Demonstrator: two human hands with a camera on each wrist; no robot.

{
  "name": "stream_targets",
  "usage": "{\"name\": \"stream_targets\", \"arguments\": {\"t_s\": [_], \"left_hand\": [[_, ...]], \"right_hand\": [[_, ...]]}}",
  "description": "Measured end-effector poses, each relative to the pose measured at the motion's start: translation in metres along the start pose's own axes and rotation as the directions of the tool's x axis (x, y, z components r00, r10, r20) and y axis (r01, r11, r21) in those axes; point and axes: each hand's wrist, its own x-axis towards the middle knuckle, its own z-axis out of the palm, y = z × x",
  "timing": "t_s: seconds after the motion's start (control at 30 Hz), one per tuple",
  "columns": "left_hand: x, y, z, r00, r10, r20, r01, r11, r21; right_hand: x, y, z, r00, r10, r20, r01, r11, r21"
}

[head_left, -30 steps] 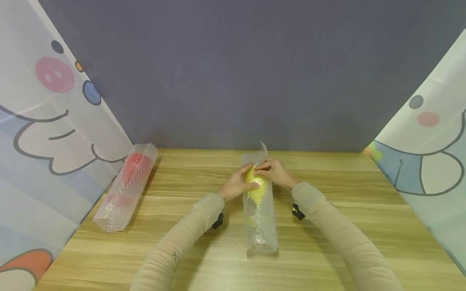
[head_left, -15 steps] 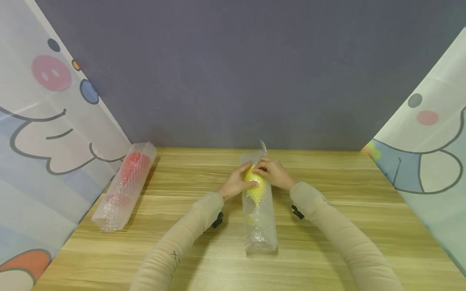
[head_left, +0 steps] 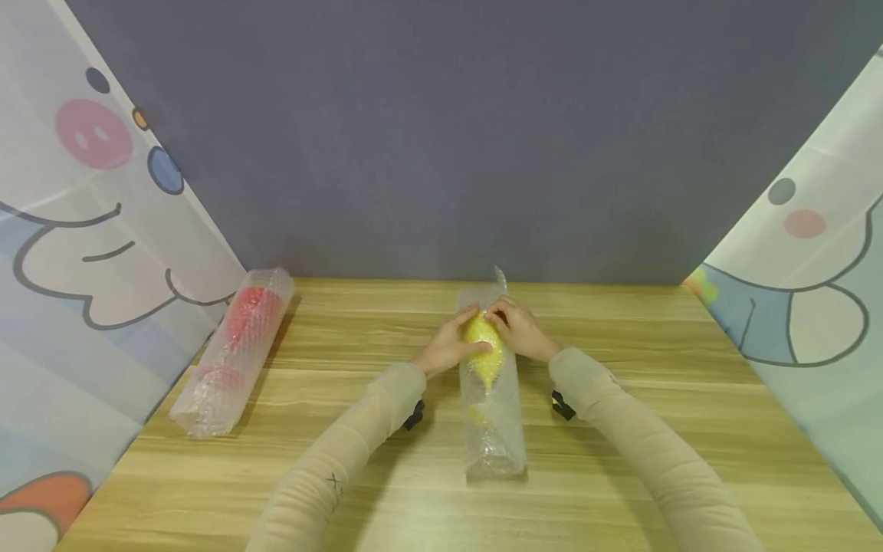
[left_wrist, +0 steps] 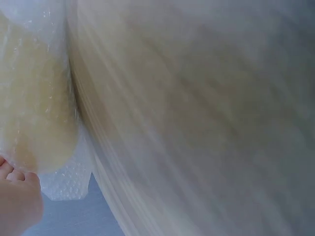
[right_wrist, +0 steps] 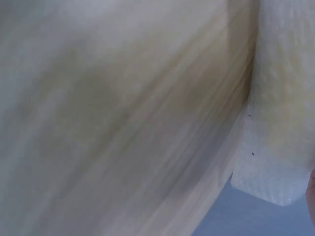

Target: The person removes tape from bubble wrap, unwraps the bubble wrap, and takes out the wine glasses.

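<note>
A yellow object [head_left: 486, 366], broad at its far end and tapering nearer me, lies inside a tube of clear bubble wrap [head_left: 498, 441] on the wooden table. Its exact kind is blurred by the wrap. My left hand [head_left: 441, 349] holds the roll from the left, thumb across the yellow part and fingers near the far end. At the upper right side, my right hand [head_left: 522, 330] pinches the wrap with curled fingertips. What exactly lies between those fingertips is hidden. In both wrist views a sleeve covers most of the frame, beside the wrapped roll [left_wrist: 39, 93].
Another bubble-wrapped roll [head_left: 237, 353], with a red object inside, lies slanted at the table's left edge. A strip of clear film [head_left: 500, 277] sticks up at the far end of the middle roll. A dark grey wall [head_left: 441, 138] stands behind the table [head_left: 621, 314].
The right hand's fingers shift slightly rightward along the wrap, uncovering more of the yellow object. The left hand keeps its place. The whole view drifts slightly.
</note>
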Motion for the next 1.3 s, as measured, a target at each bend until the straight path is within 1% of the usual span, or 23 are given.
{"name": "stream_targets", "arguments": {"t_s": [0.13,0.3,0.47,0.57,0.7,0.93,1.1,1.2,1.3], "left_hand": [[0.000,0.001,0.000,1.000,-0.010,-0.002,0.010,1.000,0.006],[0.000,0.002,0.001,1.000,-0.012,-0.011,0.012,1.000,0.005],[-0.002,0.000,0.001,1.000,-0.003,-0.012,0.003,1.000,-0.011],[-0.003,-0.002,0.000,1.000,-0.007,-0.012,0.007,1.000,-0.018],[-0.005,-0.002,0.000,1.000,-0.013,-0.016,0.012,1.000,-0.022],[-0.004,-0.001,0.000,1.000,-0.002,-0.018,0.002,1.000,-0.012],[-0.003,-0.002,0.000,1.000,-0.012,-0.016,0.012,1.000,-0.008],[-0.003,-0.002,-0.001,1.000,-0.013,-0.019,0.013,1.000,-0.004],[-0.003,-0.002,-0.001,1.000,-0.012,-0.016,0.011,1.000,-0.007]], "right_hand": [[-0.002,0.000,0.002,0.997,0.078,0.005,-0.078,0.995,0.062],[-0.005,0.001,0.003,0.990,0.142,-0.001,-0.141,0.982,0.126],[-0.006,0.000,0.004,0.972,0.232,0.034,-0.234,0.943,0.236],[-0.005,-0.001,0.003,0.964,0.264,0.039,-0.265,0.925,0.273],[-0.003,-0.006,0.002,0.964,0.267,0.017,-0.260,0.921,0.290],[-0.006,-0.038,-0.015,0.976,0.216,0.000,-0.205,0.927,0.314],[-0.006,-0.036,-0.016,0.975,0.220,0.027,-0.217,0.925,0.313],[-0.003,-0.022,-0.010,0.970,0.240,0.043,-0.242,0.921,0.305],[-0.001,-0.010,-0.004,0.968,0.248,0.050,-0.252,0.928,0.275]]}}
